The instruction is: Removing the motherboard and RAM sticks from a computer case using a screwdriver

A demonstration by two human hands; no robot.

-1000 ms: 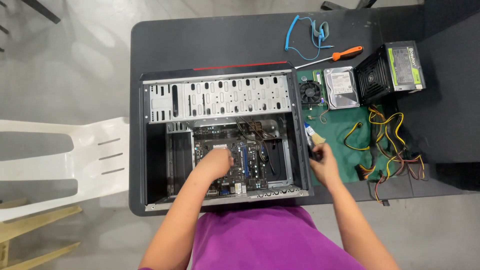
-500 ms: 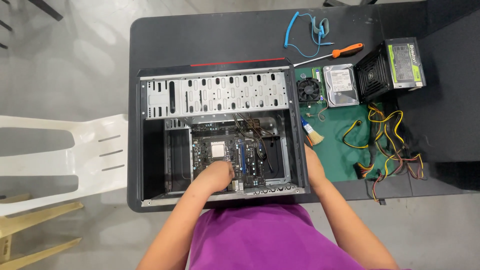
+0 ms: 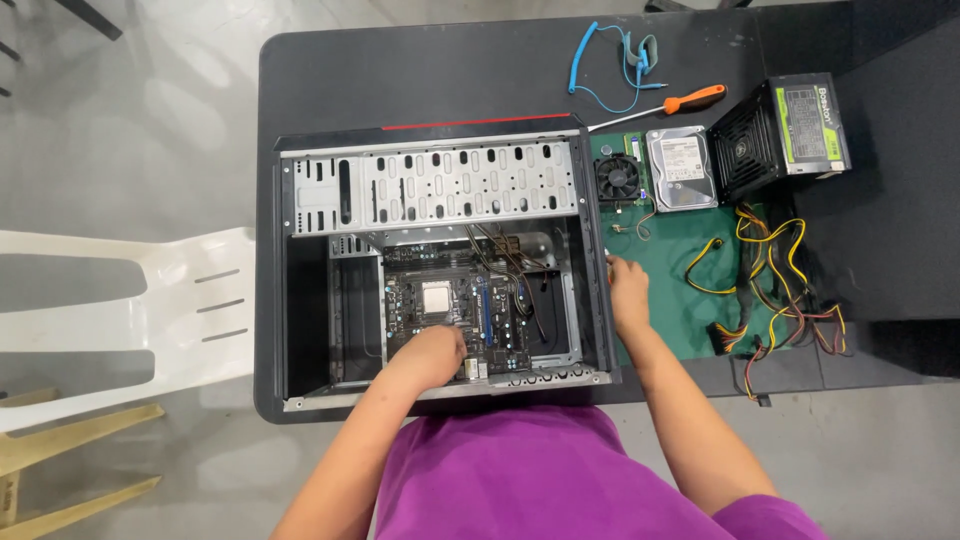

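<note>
An open black computer case (image 3: 300, 290) lies on a dark table, its motherboard (image 3: 500, 310) with a bare processor (image 3: 436, 297) showing inside. My left hand (image 3: 432, 350) reaches into the case and rests on the near part of the motherboard; its fingers are curled, and I cannot see anything in them. My right hand (image 3: 627, 290) lies outside the case, against its right wall, over a green mat (image 3: 690, 315). Its fingers look closed; any small item in them is hidden.
On the mat sit a cooler fan (image 3: 617, 179), a hard drive (image 3: 681, 168) and a power supply (image 3: 780, 130) with coloured cables (image 3: 780, 300). An orange-handled screwdriver (image 3: 670, 106) and a blue coiled strap (image 3: 605, 65) lie at the back. A white plastic chair (image 3: 120, 310) stands left.
My left hand slid toward the near edge of the motherboard, uncovering the processor. My right hand moved up along the case's right wall.
</note>
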